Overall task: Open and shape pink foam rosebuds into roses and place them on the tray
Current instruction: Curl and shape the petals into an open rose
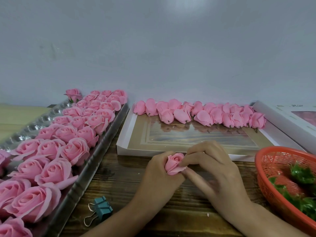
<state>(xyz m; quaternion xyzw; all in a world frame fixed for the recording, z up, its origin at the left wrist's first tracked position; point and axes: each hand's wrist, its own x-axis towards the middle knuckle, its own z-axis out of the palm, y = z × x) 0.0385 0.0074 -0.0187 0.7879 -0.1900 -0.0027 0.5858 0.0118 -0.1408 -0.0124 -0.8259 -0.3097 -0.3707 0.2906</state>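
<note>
A half-opened pink foam rosebud [173, 163] is held over the wooden table, just in front of the flat box. My left hand [158, 177] grips it from below and the left. My right hand [212, 166] pinches one of its outer petals between thumb and fingertips. On the left, the long metal tray [95, 153] holds several rows of opened pink roses [51, 151]. Several closed rosebuds [201, 113] lie in a row at the back of the flat white-rimmed box [171, 149].
A red plastic basket [273, 185] with green leaf pieces stands at the right edge. A teal binder clip [100, 207] lies on the table by the tray's near end. Another white box [290, 117] sits at the back right. A grey wall closes the back.
</note>
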